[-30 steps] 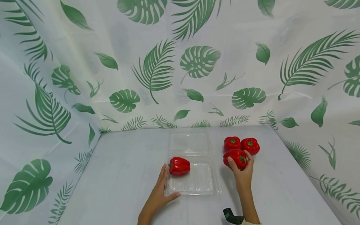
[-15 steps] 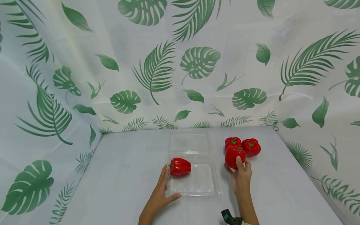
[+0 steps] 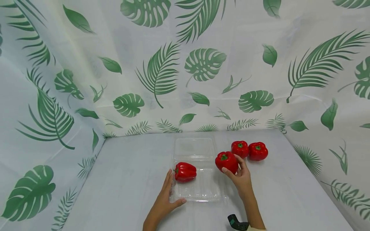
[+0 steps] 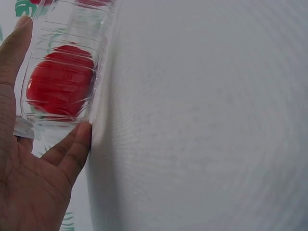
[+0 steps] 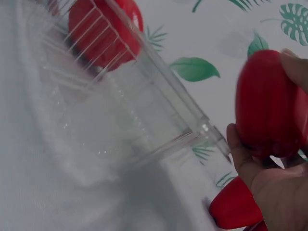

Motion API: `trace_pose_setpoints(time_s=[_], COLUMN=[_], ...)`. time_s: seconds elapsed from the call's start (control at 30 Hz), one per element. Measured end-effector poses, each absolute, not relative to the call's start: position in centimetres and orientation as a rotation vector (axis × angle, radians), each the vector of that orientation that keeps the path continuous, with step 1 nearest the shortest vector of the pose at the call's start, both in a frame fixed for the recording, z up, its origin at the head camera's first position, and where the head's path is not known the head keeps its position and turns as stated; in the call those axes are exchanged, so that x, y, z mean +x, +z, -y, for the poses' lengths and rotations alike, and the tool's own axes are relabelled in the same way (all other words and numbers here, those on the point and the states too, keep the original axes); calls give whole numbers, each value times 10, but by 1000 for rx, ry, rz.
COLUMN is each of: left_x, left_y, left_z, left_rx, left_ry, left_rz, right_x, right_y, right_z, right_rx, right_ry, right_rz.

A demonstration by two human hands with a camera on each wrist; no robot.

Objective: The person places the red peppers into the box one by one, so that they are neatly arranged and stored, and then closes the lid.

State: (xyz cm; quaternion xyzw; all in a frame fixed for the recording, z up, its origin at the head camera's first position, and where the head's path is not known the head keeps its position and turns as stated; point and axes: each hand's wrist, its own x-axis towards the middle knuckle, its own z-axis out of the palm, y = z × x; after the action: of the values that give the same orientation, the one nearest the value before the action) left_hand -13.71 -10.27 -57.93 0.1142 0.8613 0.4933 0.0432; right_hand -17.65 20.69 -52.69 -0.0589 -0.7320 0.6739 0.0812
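A clear plastic clamshell box (image 3: pixel 202 192) lies open on the table, its lid (image 3: pixel 194 147) folded back. One red bell pepper (image 3: pixel 185 172) rests on its side in the left part of the box, also visible through the wall in the left wrist view. My left hand (image 3: pixel 162 199) touches the box's left side and front corner with extended fingers and thumb. With fingers and thumb around it, my right hand (image 3: pixel 242 179) holds another red bell pepper (image 3: pixel 226 162) above the box's right edge. In the right wrist view this held pepper (image 5: pixel 264 103) hangs beside the box.
Two more red bell peppers, one (image 3: pixel 239 149) and its neighbour (image 3: pixel 258 151), stand side by side at the back right of the white table (image 3: pixel 124 179). A leaf-printed curtain (image 3: pixel 208 106) encloses the back and sides. A black device (image 3: pixel 237 222) is near the right wrist.
My right hand has lifted the bell pepper away from the other two, turned it, and moved it left to the box's edge. The left hand has stayed in place.
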Motion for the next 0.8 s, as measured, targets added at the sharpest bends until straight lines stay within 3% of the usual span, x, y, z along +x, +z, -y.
trace_pose_setpoints(time_s=[0.3, 0.8], left_x=[-137, -136], left_y=[-580, -578], left_z=[102, 104], left_rx=[338, 363], left_ry=[1492, 1500], left_rz=[-2651, -2633], right_x=[-183, -196], right_y=[-533, -543], right_z=[-199, -188], right_rx=[263, 461], right_ry=[1425, 1095], right_rz=[2548, 2716])
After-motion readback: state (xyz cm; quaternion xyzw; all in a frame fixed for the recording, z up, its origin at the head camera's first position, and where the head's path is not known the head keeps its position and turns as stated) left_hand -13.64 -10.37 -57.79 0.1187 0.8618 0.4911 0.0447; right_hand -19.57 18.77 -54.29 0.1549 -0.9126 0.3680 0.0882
